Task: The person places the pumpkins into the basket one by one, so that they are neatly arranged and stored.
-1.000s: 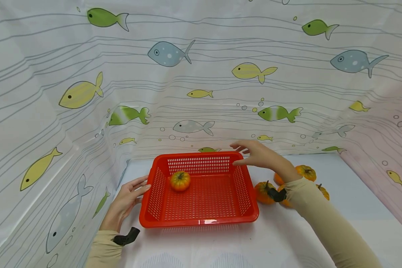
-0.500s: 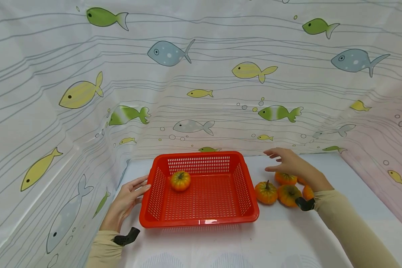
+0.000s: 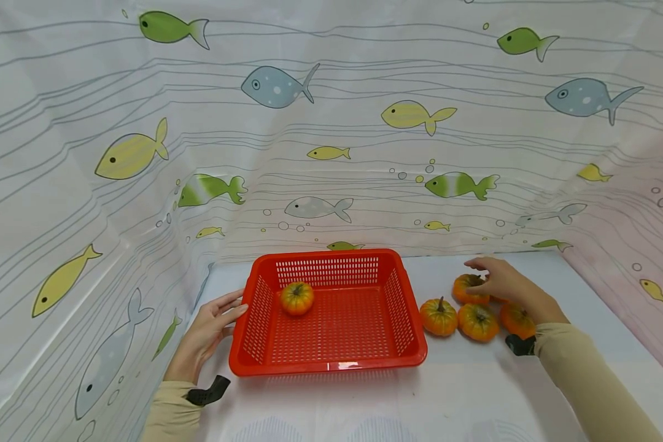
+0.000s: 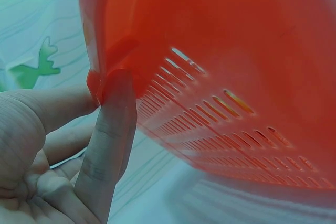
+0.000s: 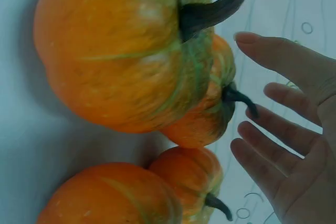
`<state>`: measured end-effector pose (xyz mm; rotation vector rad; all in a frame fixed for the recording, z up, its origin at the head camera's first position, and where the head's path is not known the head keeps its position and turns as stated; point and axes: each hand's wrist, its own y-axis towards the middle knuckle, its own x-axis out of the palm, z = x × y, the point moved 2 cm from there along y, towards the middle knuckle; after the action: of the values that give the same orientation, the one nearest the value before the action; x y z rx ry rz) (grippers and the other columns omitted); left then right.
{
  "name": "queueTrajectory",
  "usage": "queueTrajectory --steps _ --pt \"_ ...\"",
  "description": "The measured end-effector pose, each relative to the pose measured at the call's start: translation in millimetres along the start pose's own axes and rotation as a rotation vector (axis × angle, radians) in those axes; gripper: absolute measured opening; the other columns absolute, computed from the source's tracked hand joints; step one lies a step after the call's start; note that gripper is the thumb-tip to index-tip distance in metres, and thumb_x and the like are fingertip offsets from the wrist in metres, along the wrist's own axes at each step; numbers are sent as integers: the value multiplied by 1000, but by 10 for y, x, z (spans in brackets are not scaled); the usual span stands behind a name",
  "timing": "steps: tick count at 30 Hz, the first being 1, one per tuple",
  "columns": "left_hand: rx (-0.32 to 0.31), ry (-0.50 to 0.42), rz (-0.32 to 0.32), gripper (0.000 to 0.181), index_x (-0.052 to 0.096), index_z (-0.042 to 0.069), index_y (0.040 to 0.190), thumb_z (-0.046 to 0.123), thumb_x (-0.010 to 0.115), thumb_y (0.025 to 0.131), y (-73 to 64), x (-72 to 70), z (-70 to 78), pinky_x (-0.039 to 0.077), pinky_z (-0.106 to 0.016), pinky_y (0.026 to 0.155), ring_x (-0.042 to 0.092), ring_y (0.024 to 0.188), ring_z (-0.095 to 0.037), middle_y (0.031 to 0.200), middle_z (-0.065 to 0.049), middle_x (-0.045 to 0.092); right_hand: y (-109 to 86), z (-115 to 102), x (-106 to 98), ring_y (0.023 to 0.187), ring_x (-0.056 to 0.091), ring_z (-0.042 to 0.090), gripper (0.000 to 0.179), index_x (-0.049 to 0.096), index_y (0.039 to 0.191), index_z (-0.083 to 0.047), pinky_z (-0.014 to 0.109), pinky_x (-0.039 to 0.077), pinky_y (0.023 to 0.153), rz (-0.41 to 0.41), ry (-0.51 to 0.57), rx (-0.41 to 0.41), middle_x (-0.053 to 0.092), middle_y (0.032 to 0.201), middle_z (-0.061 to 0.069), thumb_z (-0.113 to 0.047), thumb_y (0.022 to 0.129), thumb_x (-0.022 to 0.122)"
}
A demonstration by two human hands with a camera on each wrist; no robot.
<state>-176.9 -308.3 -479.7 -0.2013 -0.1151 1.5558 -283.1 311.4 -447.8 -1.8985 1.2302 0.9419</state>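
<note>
A red plastic basket [image 3: 331, 367] with slotted walls stands on the table, and one small orange pumpkin [image 3: 297, 299] sits inside it near the back left. My left hand [image 3: 207, 325] pinches the basket's left rim between thumb and fingers, as the left wrist view shows close up. To the right of the basket is a group of several small pumpkins [image 3: 477, 322] with dark stems. My right hand [image 3: 503, 283] is over the back of this group, fingers spread and slightly bent, nearest the rear pumpkin [image 3: 466, 287]. In the right wrist view a gap separates the fingers from the pumpkin stems [image 5: 239, 97].
One pumpkin [image 3: 439, 317] lies right against or very near the basket's right side. A white curtain [image 3: 364, 141] printed with fish rises behind the table and along both sides. The white tabletop [image 3: 420, 408] extends in front of the basket.
My right hand has moved right, from above the basket's back right corner to over the pumpkins, and lowered. The left hand and the basket have stayed in place.
</note>
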Motion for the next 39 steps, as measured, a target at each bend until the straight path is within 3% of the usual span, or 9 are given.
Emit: queueTrajectory --steps 5,11,23,34,39 --pt "2 -5 -3 67 39 2 157 21 69 101 -15 2 13 63 -28 74 73 92 -8 113 12 70 -10 103 38 129 51 51 82 49 150 -2 69 45 106 -44 12 49 50 150 30 -46 88 80" --pt "-2 -12 -7 67 38 3 158 21 69 101 -3 8 10 63 -28 75 72 91 -8 111 10 69 9 160 88 131 51 49 83 50 148 2 69 41 111 -46 -3 59 55 145 30 -46 87 81" --pt "-2 -13 -11 69 37 1 158 22 69 101 4 16 19 63 -28 75 73 91 -8 113 11 69 46 163 124 127 53 49 81 54 142 4 70 40 111 -57 -54 96 57 141 31 -45 85 83" --pt "-13 1 15 68 42 4 156 24 72 99 14 1 1 63 -28 74 73 91 -9 111 13 71 23 133 153 126 52 48 80 53 143 4 70 41 110 -65 -25 103 57 140 29 -44 86 83" --pt "1 -8 -6 68 39 2 157 22 70 100 -1 -3 12 63 -28 74 73 91 -8 110 10 70 22 104 142 126 52 47 79 54 143 2 70 42 109 -64 -26 104 58 139 29 -44 85 83"
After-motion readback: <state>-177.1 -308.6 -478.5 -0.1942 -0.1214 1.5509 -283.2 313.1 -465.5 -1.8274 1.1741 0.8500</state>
